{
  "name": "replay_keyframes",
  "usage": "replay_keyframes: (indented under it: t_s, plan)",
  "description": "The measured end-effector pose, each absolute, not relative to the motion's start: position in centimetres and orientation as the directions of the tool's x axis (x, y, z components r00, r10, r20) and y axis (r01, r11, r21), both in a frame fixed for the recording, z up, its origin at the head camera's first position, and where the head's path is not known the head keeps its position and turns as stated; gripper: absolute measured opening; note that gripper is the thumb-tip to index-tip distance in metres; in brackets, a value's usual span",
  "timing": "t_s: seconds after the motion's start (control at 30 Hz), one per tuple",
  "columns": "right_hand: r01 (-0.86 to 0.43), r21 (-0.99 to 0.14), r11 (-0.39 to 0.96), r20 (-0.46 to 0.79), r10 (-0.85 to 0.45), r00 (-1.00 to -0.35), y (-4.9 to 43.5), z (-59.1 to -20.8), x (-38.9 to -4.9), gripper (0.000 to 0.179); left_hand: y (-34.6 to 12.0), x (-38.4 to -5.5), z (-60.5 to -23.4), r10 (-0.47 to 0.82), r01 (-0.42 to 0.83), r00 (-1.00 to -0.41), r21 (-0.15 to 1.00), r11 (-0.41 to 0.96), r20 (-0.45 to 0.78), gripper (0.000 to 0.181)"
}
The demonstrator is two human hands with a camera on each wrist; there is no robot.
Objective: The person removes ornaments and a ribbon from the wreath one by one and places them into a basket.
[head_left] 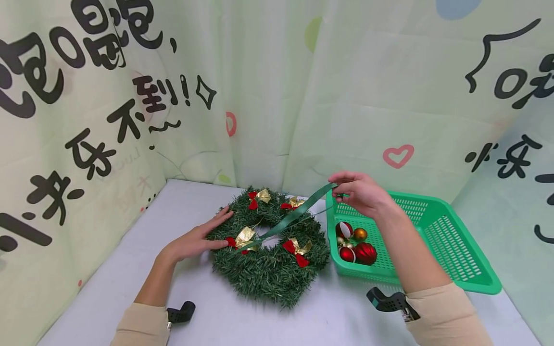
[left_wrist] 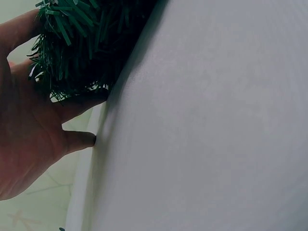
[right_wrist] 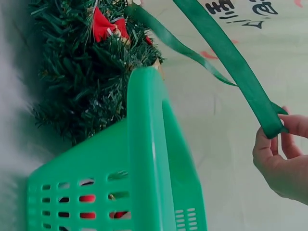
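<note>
A green wreath (head_left: pixel 264 274) with several red and gold bows lies on the white table. My left hand (head_left: pixel 201 240) rests on its left side, fingers spread; in the left wrist view, the hand's fingers (left_wrist: pixel 79 106) touch the wreath's edge and the tabletop. Above the basket's near-left corner, my right hand (head_left: pixel 357 192) pinches the end of a green ribbon (head_left: pixel 298 212). The ribbon slants down to the wreath's middle, and a second thin strand runs beside it. In the right wrist view, the ribbon (right_wrist: pixel 236 62) is folded between thumb and fingers.
To the right of the wreath stands a green plastic basket (head_left: pixel 472 240). Red, white and gold baubles (head_left: pixel 365 253) lie in its left part. Printed curtains (head_left: pixel 259 96) hang behind and at both sides of the white table (head_left: pixel 186 202).
</note>
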State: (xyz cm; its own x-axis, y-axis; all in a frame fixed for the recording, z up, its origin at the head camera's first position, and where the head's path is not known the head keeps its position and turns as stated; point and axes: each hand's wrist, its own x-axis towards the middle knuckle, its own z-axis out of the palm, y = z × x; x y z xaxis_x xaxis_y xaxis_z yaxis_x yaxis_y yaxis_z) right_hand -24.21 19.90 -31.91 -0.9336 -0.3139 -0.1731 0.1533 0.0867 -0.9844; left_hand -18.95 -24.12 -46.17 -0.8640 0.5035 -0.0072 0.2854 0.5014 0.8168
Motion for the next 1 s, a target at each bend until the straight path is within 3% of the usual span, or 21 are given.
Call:
replay_keyframes:
  t_s: [1.0]
  plan:
    - [0.160, -0.976, 0.149, -0.198, -0.293, -0.935, 23.2, -32.5, -23.3, 0.024, -23.9, -19.3, -46.3, 0.495, 0.272, -0.868, 0.821, 0.502, -0.015, 0.083]
